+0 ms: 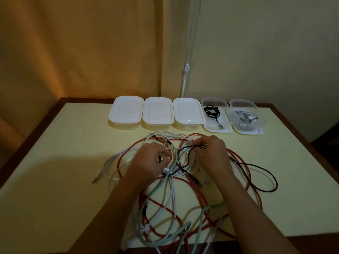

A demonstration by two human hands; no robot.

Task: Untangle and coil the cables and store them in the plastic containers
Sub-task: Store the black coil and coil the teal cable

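Five plastic containers stand in a row at the far edge of the table (55, 143): three closed ones (157, 112) on the left, and two open ones on the right, one holding a coiled black cable (211, 111) and one a coiled white cable (244, 120). The tangle (165, 198) lies near the person, with red, white, mint-green and black leads crossing one another.

Both hands work at the centre of the knot. The left hand (150, 162) has its fingers curled around a cluster of white and dark strands. The right hand (211, 153) pinches the loose black cable (256, 165), whose loop trails off to the right.

Recommended procedure — free one lead at a time. The black cable appears least entangled: hold the knot steady with the left hand, feed the black strand back through each crossing, and avoid pulling hard, which would likely tighten the knot. Coil only once a plug end runs free.

No brand, label or legible writing is visible.
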